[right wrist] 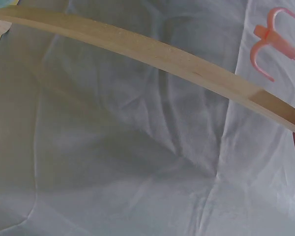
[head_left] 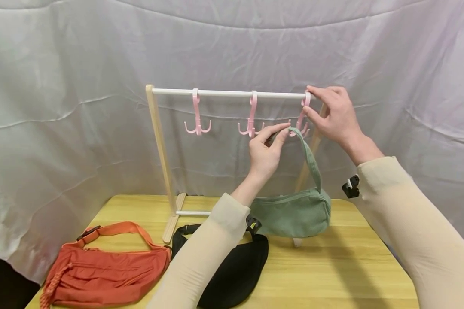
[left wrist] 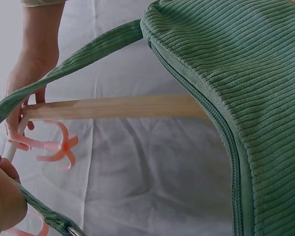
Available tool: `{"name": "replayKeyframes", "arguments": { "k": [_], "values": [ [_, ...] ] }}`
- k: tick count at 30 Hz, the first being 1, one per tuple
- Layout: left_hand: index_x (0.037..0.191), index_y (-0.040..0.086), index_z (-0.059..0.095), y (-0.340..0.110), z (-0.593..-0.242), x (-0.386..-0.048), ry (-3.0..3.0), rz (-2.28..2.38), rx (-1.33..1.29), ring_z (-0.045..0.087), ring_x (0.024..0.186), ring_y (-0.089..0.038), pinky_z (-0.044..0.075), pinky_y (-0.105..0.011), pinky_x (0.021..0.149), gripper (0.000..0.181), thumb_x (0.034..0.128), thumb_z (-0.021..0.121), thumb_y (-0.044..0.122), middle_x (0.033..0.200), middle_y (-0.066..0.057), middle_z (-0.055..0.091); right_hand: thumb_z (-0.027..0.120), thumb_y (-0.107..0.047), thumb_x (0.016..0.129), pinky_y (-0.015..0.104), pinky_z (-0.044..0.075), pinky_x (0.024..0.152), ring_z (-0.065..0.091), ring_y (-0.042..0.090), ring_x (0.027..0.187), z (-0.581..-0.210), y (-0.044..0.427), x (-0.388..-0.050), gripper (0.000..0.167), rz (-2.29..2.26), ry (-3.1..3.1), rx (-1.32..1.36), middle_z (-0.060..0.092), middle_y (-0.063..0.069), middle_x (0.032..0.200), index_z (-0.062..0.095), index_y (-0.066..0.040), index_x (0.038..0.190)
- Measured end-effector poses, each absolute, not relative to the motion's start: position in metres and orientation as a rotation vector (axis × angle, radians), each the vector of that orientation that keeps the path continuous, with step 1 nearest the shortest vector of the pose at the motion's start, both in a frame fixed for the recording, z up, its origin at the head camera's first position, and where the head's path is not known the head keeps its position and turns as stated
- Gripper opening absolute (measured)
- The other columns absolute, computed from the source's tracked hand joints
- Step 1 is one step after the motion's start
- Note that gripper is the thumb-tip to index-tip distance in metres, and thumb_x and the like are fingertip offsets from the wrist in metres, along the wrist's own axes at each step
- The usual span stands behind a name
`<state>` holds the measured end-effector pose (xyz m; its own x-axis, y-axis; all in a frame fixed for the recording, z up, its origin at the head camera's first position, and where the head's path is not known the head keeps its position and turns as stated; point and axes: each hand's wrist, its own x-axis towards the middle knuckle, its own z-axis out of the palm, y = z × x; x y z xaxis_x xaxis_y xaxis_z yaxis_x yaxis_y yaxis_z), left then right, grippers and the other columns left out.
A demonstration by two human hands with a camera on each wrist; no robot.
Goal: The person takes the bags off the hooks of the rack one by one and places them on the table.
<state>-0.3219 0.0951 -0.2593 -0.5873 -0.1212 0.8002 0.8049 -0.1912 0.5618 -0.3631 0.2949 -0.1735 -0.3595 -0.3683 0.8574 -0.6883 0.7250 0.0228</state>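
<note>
A green corduroy shoulder bag hangs above the table from its strap. My left hand pinches the top of that strap between thumb and fingers, close beside the prongs of the rightmost pink hook. With thumb and fingertips, my right hand holds this hook's upper part at the right end of the white rail. In the left wrist view the green bag fills much of the picture. Whether the strap touches a prong is hidden by the left fingers.
Two more pink hooks, a left one and a middle one, hang along the rail of the wooden-legged rack. On the table lie a red-orange bag and a black bag. Grey cloth hangs behind.
</note>
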Motion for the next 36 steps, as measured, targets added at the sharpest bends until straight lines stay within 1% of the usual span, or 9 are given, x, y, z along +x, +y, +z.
{"name": "replayKeyframes", "arguments": {
  "k": [2, 4, 9, 12, 15, 20, 23, 30, 36],
  "values": [
    [0.114, -0.006, 0.076, 0.093, -0.261, -0.322, -1.420, -1.836, -0.830, 0.071, 0.102, -0.013, 0.059, -0.042, 0.090, 0.019, 0.0973, 0.071, 0.002, 0.112, -0.018, 0.076, 0.078, -0.013, 0.091, 0.055, 0.040, 0.106, 0.053, 0.044, 0.118, -0.173, 0.294, -0.363, 0.052, 0.435, -1.988, 0.799, 0.072, 0.024, 0.114, 0.065, -0.004, 0.140],
    [0.114, -0.006, 0.076, 0.091, -0.261, -0.321, -1.420, -1.829, -0.833, 0.071, 0.104, -0.015, 0.059, -0.044, 0.092, 0.019, 0.0974, 0.071, 0.001, 0.112, -0.019, 0.076, 0.077, -0.015, 0.091, 0.054, 0.039, 0.108, 0.053, 0.043, 0.121, -0.173, 0.293, -0.362, 0.052, 0.448, -1.991, 0.797, 0.071, 0.023, 0.120, 0.064, -0.004, 0.141],
    [0.115, -0.004, 0.077, 0.086, -0.262, -0.318, -1.454, -1.809, -0.814, 0.067, 0.103, -0.009, 0.058, -0.036, 0.089, 0.019, 0.0980, 0.071, 0.004, 0.112, -0.016, 0.076, 0.072, -0.020, 0.094, 0.050, 0.033, 0.119, 0.048, 0.042, 0.136, -0.176, 0.294, -0.358, 0.054, 0.479, -1.983, 0.791, 0.065, 0.020, 0.139, 0.060, -0.004, 0.145],
    [0.115, -0.003, 0.077, 0.086, -0.265, -0.317, -1.464, -1.810, -0.817, 0.067, 0.101, -0.006, 0.058, -0.039, 0.087, 0.019, 0.0976, 0.071, 0.003, 0.111, -0.016, 0.076, 0.072, -0.021, 0.093, 0.047, 0.028, 0.124, 0.041, 0.040, 0.146, -0.179, 0.297, -0.354, 0.059, 0.476, -1.988, 0.778, 0.058, 0.017, 0.148, 0.057, -0.003, 0.148],
    [0.115, -0.005, 0.076, 0.086, -0.269, -0.317, -1.448, -1.827, -0.836, 0.067, 0.100, -0.006, 0.058, -0.041, 0.088, 0.019, 0.0975, 0.070, 0.001, 0.111, -0.019, 0.075, 0.072, -0.023, 0.093, 0.046, 0.024, 0.126, 0.034, 0.037, 0.151, -0.183, 0.301, -0.350, 0.064, 0.475, -2.003, 0.760, 0.052, 0.013, 0.155, 0.054, -0.004, 0.151],
    [0.115, -0.006, 0.076, 0.085, -0.273, -0.316, -1.433, -1.842, -0.847, 0.066, 0.099, -0.004, 0.058, -0.045, 0.087, 0.019, 0.0982, 0.070, 0.002, 0.112, -0.020, 0.075, 0.069, -0.024, 0.092, 0.045, 0.022, 0.127, 0.031, 0.036, 0.153, -0.194, 0.309, -0.344, 0.066, 0.492, -1.971, 0.767, 0.049, 0.012, 0.158, 0.051, -0.003, 0.152],
    [0.114, -0.006, 0.076, 0.085, -0.274, -0.316, -1.423, -1.837, -0.845, 0.067, 0.101, -0.007, 0.058, -0.050, 0.088, 0.019, 0.0978, 0.070, 0.002, 0.112, -0.020, 0.075, 0.067, -0.026, 0.093, 0.045, 0.022, 0.127, 0.033, 0.038, 0.153, -0.202, 0.313, -0.342, 0.066, 0.489, -1.922, 0.787, 0.049, 0.014, 0.157, 0.051, -0.001, 0.152],
    [0.113, -0.006, 0.076, 0.081, -0.276, -0.316, -1.424, -1.802, -0.816, 0.066, 0.099, -0.005, 0.057, -0.042, 0.086, 0.018, 0.0977, 0.071, 0.003, 0.112, -0.019, 0.075, 0.063, -0.035, 0.095, 0.046, 0.026, 0.126, 0.038, 0.041, 0.149, -0.226, 0.316, -0.335, 0.067, 0.506, -1.863, 0.794, 0.050, 0.013, 0.157, 0.052, 0.000, 0.151],
    [0.113, -0.007, 0.076, 0.076, -0.278, -0.314, -1.408, -1.832, -0.813, 0.066, 0.105, -0.006, 0.057, -0.038, 0.092, 0.018, 0.0977, 0.071, 0.002, 0.112, -0.022, 0.075, 0.062, -0.051, 0.097, 0.046, 0.029, 0.124, 0.042, 0.041, 0.147, -0.256, 0.315, -0.324, 0.071, 0.572, -1.855, 0.807, 0.053, 0.015, 0.154, 0.055, -0.001, 0.148]
  ]
}}
